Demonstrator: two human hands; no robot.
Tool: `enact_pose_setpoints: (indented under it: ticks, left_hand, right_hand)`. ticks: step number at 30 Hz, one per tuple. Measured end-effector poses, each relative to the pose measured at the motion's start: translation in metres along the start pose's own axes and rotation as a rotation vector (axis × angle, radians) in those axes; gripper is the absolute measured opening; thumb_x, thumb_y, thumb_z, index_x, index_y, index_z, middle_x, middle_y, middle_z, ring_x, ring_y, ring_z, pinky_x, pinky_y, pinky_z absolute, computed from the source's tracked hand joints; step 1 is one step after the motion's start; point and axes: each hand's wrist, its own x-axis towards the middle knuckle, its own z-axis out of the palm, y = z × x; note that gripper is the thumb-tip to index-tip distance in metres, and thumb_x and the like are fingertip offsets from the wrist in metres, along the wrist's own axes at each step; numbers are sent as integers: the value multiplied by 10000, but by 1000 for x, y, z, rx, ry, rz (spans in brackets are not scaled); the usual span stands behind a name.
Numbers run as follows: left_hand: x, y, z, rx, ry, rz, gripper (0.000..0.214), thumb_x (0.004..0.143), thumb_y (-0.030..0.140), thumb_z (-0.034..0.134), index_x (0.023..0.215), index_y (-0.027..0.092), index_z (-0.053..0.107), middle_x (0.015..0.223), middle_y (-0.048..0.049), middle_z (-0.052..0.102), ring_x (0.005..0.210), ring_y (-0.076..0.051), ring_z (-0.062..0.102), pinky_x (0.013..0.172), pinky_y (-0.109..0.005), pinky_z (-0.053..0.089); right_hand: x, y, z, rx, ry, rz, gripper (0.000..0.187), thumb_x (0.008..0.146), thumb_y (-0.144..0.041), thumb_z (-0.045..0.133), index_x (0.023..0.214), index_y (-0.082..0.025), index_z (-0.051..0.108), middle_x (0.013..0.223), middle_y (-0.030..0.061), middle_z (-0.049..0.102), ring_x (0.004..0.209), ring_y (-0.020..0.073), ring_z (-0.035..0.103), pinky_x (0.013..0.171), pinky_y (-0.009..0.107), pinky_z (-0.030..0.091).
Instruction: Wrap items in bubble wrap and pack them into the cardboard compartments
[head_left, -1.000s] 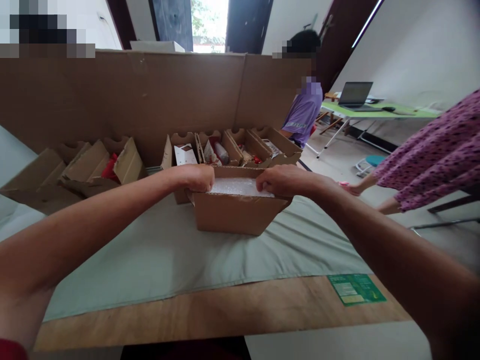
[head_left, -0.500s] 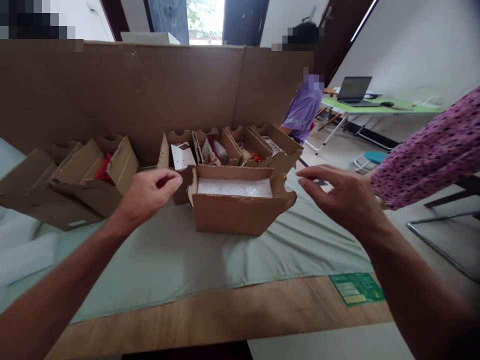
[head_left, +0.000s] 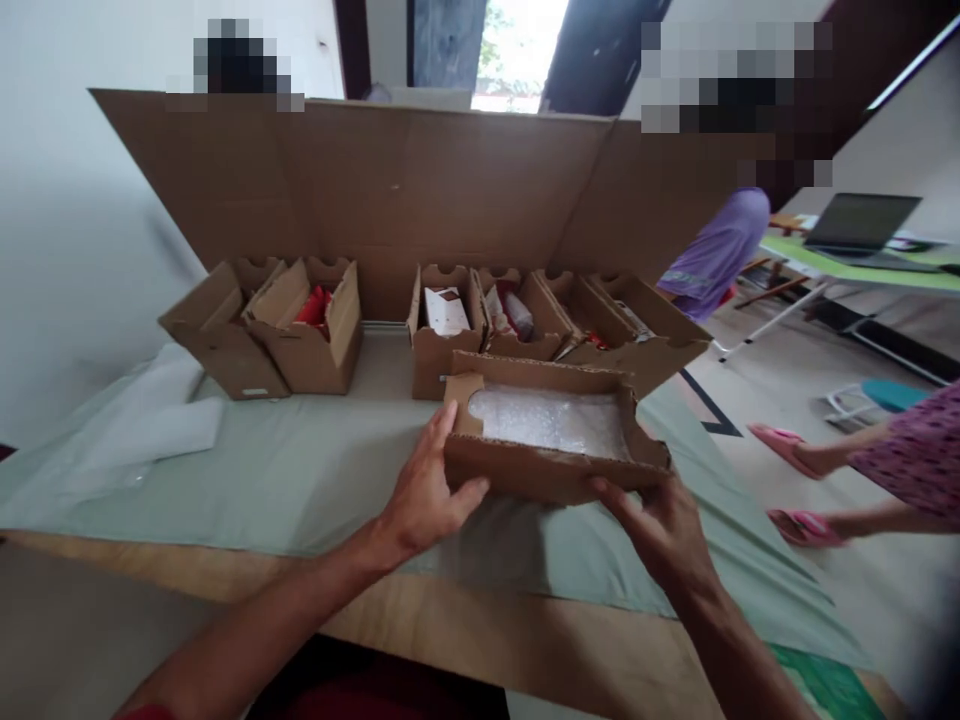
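Observation:
An open cardboard box (head_left: 540, 468) with bubble wrap (head_left: 551, 420) inside sits in front of me on a pale green cloth (head_left: 315, 470). My left hand (head_left: 427, 490) grips the box's left front corner, thumb on its front face and fingers along its side. My right hand (head_left: 660, 525) holds the front right underside of the box, fingers curled under it. The box looks tilted, its near edge raised off the cloth.
A row of small open cardboard boxes (head_left: 300, 325) with red and white items stands behind, backed by a tall cardboard sheet (head_left: 450, 190). White foam wrap (head_left: 135, 440) lies at the left. A person in purple (head_left: 712, 255) sits far right; another person's feet in pink slippers (head_left: 787, 450) are nearby.
Both hands left the box's top, hung free beside it, then came down onto its front corners. My view shifted left and closer, and the box now sits tilted in my hands.

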Motion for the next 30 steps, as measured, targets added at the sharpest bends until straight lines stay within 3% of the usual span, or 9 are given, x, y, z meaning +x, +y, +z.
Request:
enact_pose_setpoints:
  ticks: [4, 8, 11, 14, 17, 21, 25, 30]
  left_hand:
    - [-61, -2, -32, 94, 189, -108, 922, 888, 325, 662, 1638, 191, 144, 1666, -187, 323, 1536, -347, 335, 1242, -560, 323]
    - [-110, -9, -62, 157, 405, -278, 918, 913, 372, 661, 1647, 219, 131, 1667, -180, 321, 1508, -359, 387, 1228, -556, 339]
    - [-136, -13, -70, 103, 522, -355, 957, 898, 380, 687, 1653, 244, 115, 1641, -177, 368, 1463, -360, 451, 1219, -564, 348]
    - [-154, -19, -66, 80, 592, -346, 949, 901, 368, 674, 1654, 285, 103, 1630, -172, 376, 1393, -360, 523, 1177, -588, 403]
    - [-162, -31, -57, 110, 592, -239, 916, 908, 322, 654, 1651, 314, 119, 1658, -170, 311, 1375, -363, 528, 1115, -583, 473]
    - [-158, -52, -60, 108, 615, -140, 867, 902, 297, 666, 1627, 343, 193, 1617, -157, 373, 1317, -324, 563, 1042, -518, 538]
    - [-140, -64, -78, 22, 725, -305, 927, 851, 394, 735, 1611, 332, 208, 1593, -169, 375, 1155, -260, 622, 825, -371, 622]
    - [-122, -67, -89, -57, 663, -406, 1014, 759, 458, 803, 1588, 287, 244, 1500, -183, 442, 975, -211, 666, 687, -308, 626]
  right_hand:
    - [-5, -21, 25, 73, -133, -55, 816, 860, -565, 733, 1554, -255, 433, 1548, 130, 511, 1442, 370, 458, 1196, 572, 361]
    - [19, -50, 76, 193, -342, -165, 835, 877, -583, 711, 1575, -250, 398, 1588, 125, 469, 1469, 341, 428, 1213, 518, 355]
    - [48, -73, 120, 342, -493, -198, 852, 878, -647, 671, 1577, -248, 390, 1603, 119, 446, 1478, 339, 410, 1216, 503, 348]
    - [71, -87, 160, 419, -547, -238, 860, 886, -696, 604, 1572, -227, 381, 1573, 133, 476, 1440, 348, 446, 1197, 530, 360]
    - [77, -90, 188, 357, -481, -242, 771, 962, -622, 503, 1596, -220, 323, 1586, 147, 451, 1448, 329, 430, 1205, 554, 332]
    - [59, -85, 200, 265, -366, -210, 637, 1024, -476, 452, 1599, -241, 312, 1612, 142, 407, 1486, 291, 382, 1211, 547, 336]
    - [42, -82, 200, 266, -360, -236, 638, 1021, -465, 489, 1600, -264, 310, 1657, 140, 326, 1529, 286, 310, 1182, 544, 390]
    - [40, -91, 210, 299, -334, -267, 653, 1019, -497, 499, 1597, -253, 319, 1660, 147, 319, 1532, 292, 306, 1216, 564, 340]
